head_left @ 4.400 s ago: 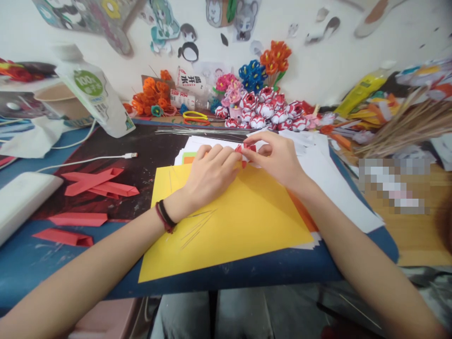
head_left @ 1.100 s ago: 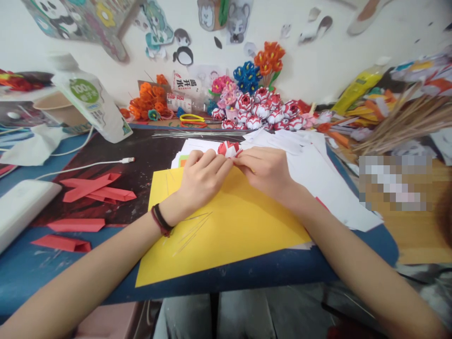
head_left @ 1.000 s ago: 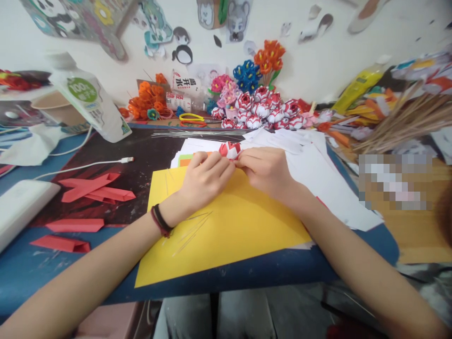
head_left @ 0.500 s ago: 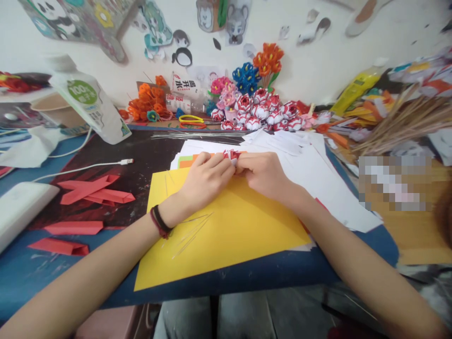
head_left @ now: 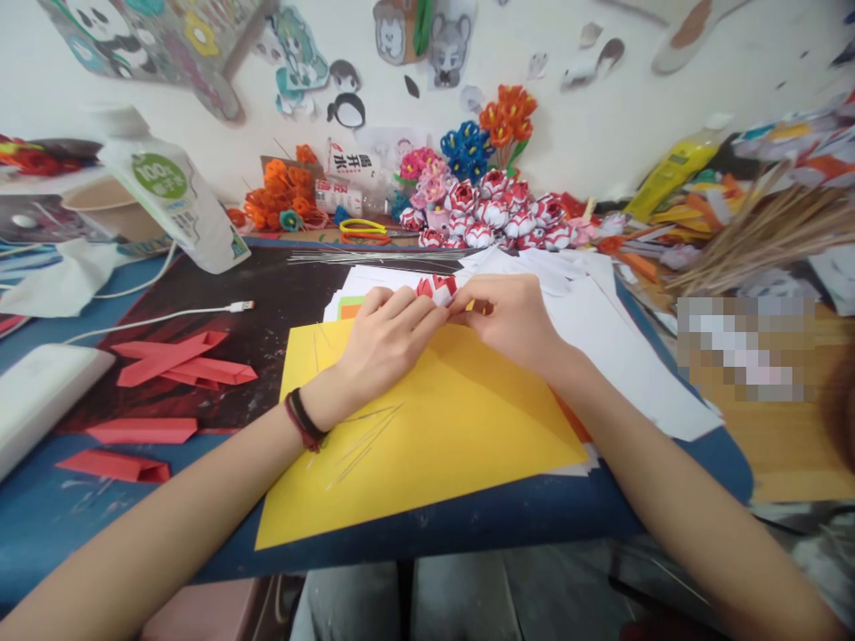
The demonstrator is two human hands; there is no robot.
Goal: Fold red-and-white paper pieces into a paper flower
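Observation:
Both of my hands meet over the far edge of a yellow paper sheet (head_left: 441, 427). My left hand (head_left: 386, 343), with a dark band at the wrist, has its fingers curled round a small red and white folded paper flower (head_left: 437, 288). My right hand (head_left: 511, 319) pinches the same flower from the right with fingertips pressed together. Most of the flower is hidden between the fingers. White sheets (head_left: 601, 329) lie under and to the right of the hands. A few thin wires (head_left: 364, 436) rest on the yellow sheet near my left wrist.
Folded red paper strips (head_left: 180, 361) lie at the left. Behind are a white bottle (head_left: 170, 196), a cable with plug (head_left: 240, 306), yellow scissors (head_left: 364, 229), a bundle of wires (head_left: 374, 256), finished paper flowers (head_left: 494, 214) and a heap of sticks (head_left: 768, 236) at the right.
The hands have stayed in place, working the flower between the fingers. It rose into view, was squeezed down half a second ago, and now shows again above my left fingers.

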